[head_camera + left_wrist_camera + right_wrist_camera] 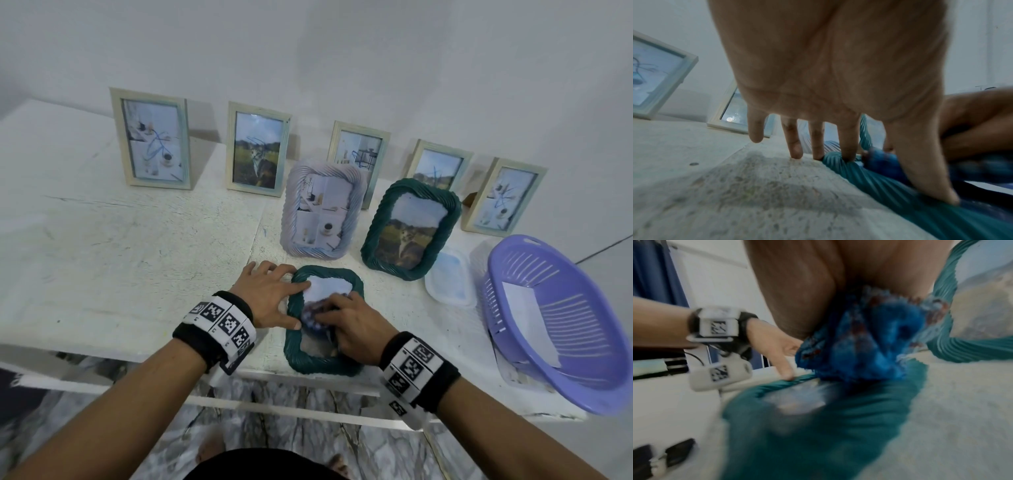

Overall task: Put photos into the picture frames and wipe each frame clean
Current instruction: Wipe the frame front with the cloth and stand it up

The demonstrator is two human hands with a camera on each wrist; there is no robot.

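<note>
Head view: dark-green ribbed oval-cornered picture frame (325, 359) flat at table's (137, 240) 6 o'clock edge. Left hand (270, 298) spread, pressing 9 o'clock rim. Right hand (352, 329) clutching blue fluffy cloth (869, 344) on glazing. Likely light, rigid, slippery; steady by rim.

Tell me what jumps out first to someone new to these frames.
Front and centre, the right hand grips a blue cloth on the glass of a teal ribbed frame lying flat at the table edge, while the left hand presses its left rim. Behind stand seven more frames with photos in them, and a lavender plastic basket sits at the far right.
</note>
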